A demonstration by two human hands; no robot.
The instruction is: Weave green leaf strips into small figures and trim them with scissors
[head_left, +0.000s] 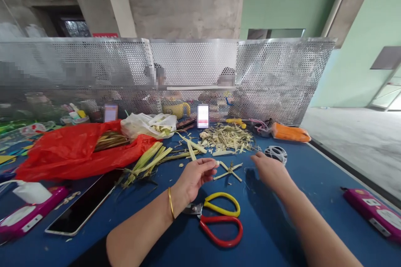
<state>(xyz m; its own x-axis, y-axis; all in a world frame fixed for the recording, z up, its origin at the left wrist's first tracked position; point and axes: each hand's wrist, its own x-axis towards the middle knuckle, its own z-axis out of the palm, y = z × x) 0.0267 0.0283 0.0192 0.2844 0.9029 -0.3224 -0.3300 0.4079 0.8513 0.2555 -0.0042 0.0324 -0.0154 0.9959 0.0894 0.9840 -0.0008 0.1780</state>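
My left hand (196, 175) hovers over the blue table (282, 225), thumb and fingers pinched on a small pale leaf piece at its fingertips. Just right of it lies a small star-shaped woven leaf piece (229, 170). My right hand (270, 170) rests palm down on the table beside that star, fingers pointing left; what is under them is hidden. Scissors with one yellow and one red handle (219, 219) lie below my left wrist. A gold bangle circles the left wrist.
A red plastic bag (72, 150) holding green leaf strips lies at left, loose strips (150, 160) beside it. A pile of leaf trimmings (227, 137), a thread spool (276, 153), an orange object (290, 132), a dark tablet (84, 204), pink cases (374, 212) and a perforated metal screen (194, 62) surround the work spot.
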